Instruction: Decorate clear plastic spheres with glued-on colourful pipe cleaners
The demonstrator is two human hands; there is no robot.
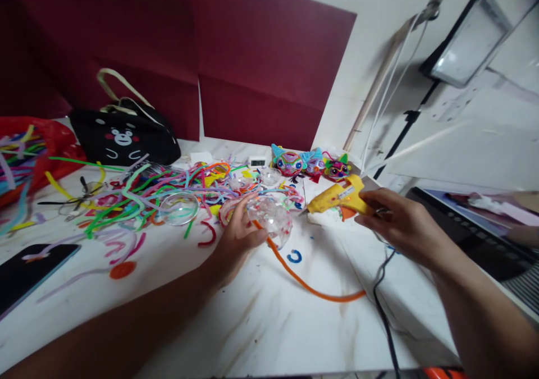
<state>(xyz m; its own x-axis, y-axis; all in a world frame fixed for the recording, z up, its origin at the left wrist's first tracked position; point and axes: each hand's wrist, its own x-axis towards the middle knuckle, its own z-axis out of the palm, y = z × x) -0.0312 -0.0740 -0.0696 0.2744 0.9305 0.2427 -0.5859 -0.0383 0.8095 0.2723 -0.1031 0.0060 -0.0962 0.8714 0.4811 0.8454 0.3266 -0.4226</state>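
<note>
My left hand [238, 237] grips a clear plastic ball half [272, 217] speckled with small coloured bits, tilted on the white table [261, 323]. An orange pipe cleaner [311, 289] runs from under that ball toward the right. My right hand [400, 222] holds the handle of a yellow hot glue gun [339, 196], whose nozzle points left toward the ball. The gun's black cord [381, 300] trails down to the table's front edge.
A heap of coloured pipe cleaners [138, 196] and another clear half-sphere [179, 208] lie to the left. Three colourful craft figures [311, 164] stand at the back, with a black bear bag [124, 135], a red bag [29, 149], a phone [29, 269] and a keyboard [475, 233].
</note>
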